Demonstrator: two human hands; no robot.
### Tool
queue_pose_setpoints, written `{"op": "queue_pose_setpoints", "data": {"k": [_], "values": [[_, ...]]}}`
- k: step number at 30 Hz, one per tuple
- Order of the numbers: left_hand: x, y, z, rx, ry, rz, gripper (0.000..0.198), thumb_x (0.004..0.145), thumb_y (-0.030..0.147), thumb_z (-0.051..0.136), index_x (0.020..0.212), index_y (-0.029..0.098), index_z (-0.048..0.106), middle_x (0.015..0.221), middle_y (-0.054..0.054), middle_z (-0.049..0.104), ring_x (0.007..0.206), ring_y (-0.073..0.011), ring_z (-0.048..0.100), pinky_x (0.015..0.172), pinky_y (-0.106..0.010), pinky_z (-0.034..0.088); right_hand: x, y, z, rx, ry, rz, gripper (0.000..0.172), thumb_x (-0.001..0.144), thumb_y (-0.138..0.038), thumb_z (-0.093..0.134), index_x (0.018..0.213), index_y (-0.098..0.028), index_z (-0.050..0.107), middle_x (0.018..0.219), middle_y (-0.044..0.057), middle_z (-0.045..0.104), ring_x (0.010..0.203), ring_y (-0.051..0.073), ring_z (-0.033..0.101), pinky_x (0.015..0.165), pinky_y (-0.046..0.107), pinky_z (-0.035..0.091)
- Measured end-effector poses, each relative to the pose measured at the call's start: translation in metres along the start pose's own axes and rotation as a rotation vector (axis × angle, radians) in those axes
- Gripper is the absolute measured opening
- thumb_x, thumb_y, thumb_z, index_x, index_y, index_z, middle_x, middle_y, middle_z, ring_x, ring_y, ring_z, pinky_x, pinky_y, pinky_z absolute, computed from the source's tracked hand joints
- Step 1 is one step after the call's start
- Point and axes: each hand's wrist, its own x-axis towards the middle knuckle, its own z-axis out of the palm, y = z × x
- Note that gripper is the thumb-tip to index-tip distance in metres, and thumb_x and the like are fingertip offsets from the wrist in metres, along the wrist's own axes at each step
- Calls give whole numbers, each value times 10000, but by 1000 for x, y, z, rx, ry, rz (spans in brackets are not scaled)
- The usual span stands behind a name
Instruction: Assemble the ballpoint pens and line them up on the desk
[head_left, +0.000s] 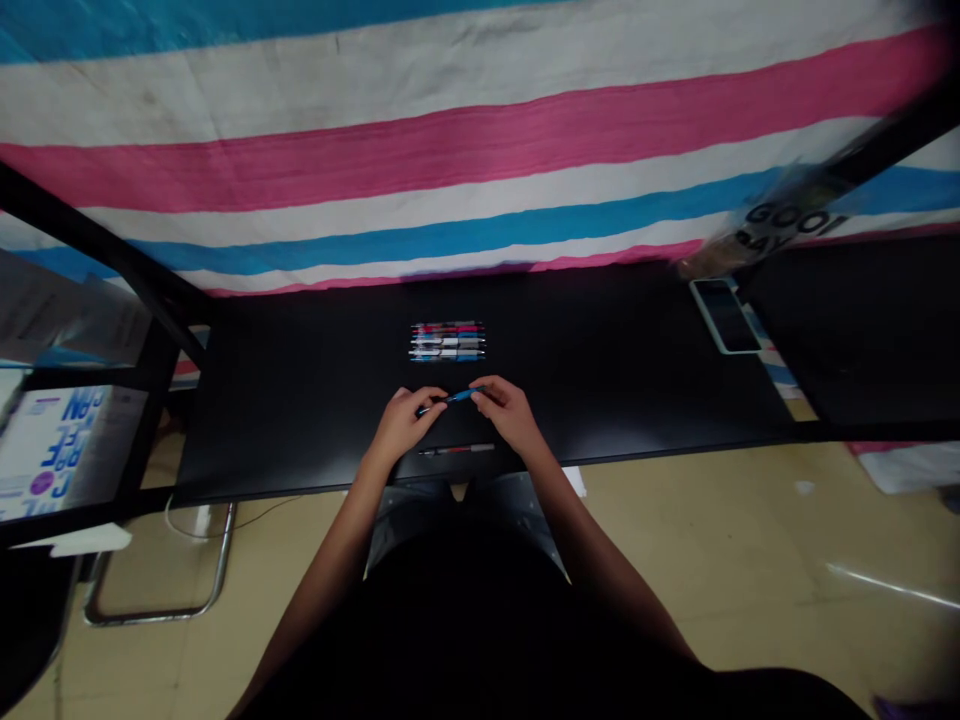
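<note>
A blue pen (460, 396) is held level between my two hands, just over the black table (300, 400). My left hand (407, 420) pinches its left end, and my right hand (507, 408) pinches its right end. Beyond my fingers lies a stacked row of several pens (448, 341) in red, white, grey and blue, all side by side. Closer to me, a single pen (456, 449) with a dark and reddish barrel rests near the table's front edge, between my wrists.
A phone (725, 316) lies at the table's right end, beside a clear plastic bag (780, 225) with black lettering. Striped cloth (450, 150) hangs behind the table. Black frame bars (150, 290) and a white printed box (67, 445) stand at the left.
</note>
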Motion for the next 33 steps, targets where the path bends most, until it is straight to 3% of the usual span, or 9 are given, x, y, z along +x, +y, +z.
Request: {"op": "queue_pose_setpoints", "data": {"k": [9,14,17,21,24,26,29,33], "values": [[-3,10,-4,33,-92,80,350,1071,306,408,1312,253,655,1088,-48,757,991,-203,669,906,-359,388,-5,-3,-5,177,65,21,257,763,-363,763,968,-232,682,708,-38,555,646,129,501,623,274,419],[-7,10,0,40,-41,73,338,1072,272,390,1281,242,654,1065,-46,732,966,-198,646,909,-357,395,-3,-4,-7,381,122,37,250,735,-337,805,932,-230,694,688,-47,490,627,109,469,587,254,398],[-9,10,1,36,7,73,321,1074,269,392,1244,228,661,1055,-49,723,956,-198,640,907,-358,401,-1,-5,-8,471,224,39,251,726,-334,814,905,-234,669,736,-36,531,650,110,502,620,258,438],[-11,11,0,50,37,59,320,1074,273,391,1237,226,662,1075,-59,716,964,-204,632,912,-363,414,0,-4,-12,601,411,17,265,759,-375,784,895,-252,593,917,10,646,814,146,624,775,317,531],[-12,11,0,40,46,49,319,1072,280,395,1239,225,662,1087,-64,716,968,-203,634,922,-362,422,3,-5,-15,631,501,8,251,790,-414,725,909,-263,563,870,6,630,821,166,638,803,366,558],[-11,10,0,33,44,49,321,1074,286,396,1241,222,661,1096,-67,717,972,-202,637,925,-363,423,4,-7,-14,554,460,14,223,793,-404,698,905,-263,567,775,-21,567,692,141,577,705,328,542],[-11,9,0,40,33,51,328,1076,291,389,1250,226,660,1100,-67,720,975,-203,639,923,-364,424,5,-10,-6,353,253,40,196,791,-392,706,896,-251,621,692,-50,476,554,102,423,556,264,428],[-10,7,1,54,20,59,338,1078,291,386,1266,235,661,1098,-64,725,981,-201,644,928,-359,420,5,-12,9,223,72,85,268,738,-417,785,903,-219,714,722,-23,567,588,103,440,544,258,363]]}}
